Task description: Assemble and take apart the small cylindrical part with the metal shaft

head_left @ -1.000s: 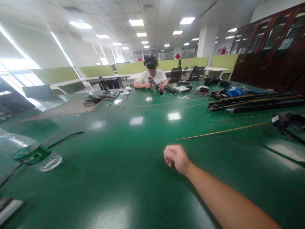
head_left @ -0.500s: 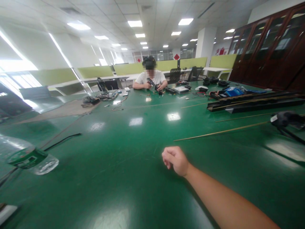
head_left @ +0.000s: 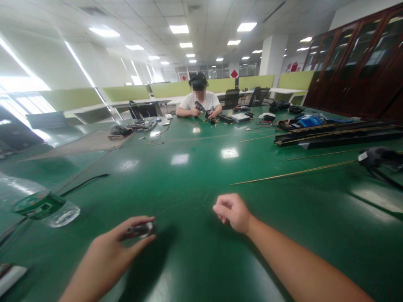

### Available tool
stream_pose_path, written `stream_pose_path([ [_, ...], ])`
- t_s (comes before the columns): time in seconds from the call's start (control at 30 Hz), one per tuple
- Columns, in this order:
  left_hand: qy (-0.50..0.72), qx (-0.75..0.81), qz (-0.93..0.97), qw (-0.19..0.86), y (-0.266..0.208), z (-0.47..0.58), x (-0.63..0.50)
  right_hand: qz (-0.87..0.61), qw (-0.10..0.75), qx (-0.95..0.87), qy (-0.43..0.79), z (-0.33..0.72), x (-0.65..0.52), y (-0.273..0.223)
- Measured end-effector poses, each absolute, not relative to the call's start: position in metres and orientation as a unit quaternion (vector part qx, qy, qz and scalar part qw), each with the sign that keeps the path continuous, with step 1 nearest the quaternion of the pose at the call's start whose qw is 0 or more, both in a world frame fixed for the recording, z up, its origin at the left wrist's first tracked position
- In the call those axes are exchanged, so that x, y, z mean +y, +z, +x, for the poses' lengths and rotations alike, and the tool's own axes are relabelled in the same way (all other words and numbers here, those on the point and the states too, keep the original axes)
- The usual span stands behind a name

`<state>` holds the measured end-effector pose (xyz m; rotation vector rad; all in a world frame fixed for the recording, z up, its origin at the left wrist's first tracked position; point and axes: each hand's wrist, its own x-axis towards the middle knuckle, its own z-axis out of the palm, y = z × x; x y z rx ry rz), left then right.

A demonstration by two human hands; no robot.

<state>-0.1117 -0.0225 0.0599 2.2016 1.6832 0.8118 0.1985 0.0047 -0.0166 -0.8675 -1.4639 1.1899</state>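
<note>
Small object [head_left: 146,229] in the left hand [head_left: 115,246] has open tabletop [head_left: 171,188] ahead.

Open tabletop [head_left: 185,188] stretches ahead of the left hand [head_left: 110,249], with a bottle [head_left: 40,205] blocking leftward and a rod [head_left: 283,174] rightward.

Bottle [head_left: 40,205] — green-labelled, golden rod [head_left: 292,173], dark cabinet [head_left: 355,63]

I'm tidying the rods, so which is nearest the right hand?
The gold rod whose tip lies just beyond the right hand, running toward the black object; the other rods lie farther across the table.
</note>
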Motion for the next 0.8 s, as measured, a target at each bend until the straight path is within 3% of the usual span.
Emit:
stream_pose_path([
  [0.1,0.244,0.502,0.799,0.222,0.058,-0.045,-0.003,-0.369,0.472,-0.663,0.448,0.198,-0.002,-0.014],
  [0.37,0.359,0.409,0.740,0.396,0.014,0.022,0.007,-0.381,0.450,-0.680,0.435,0.203,0.000,-0.017],
  [0.8,0.359,0.374,0.722,0.458,0.007,0.014,0.007,-0.374,0.423,-0.685,0.460,0.204,-0.002,-0.013],
])
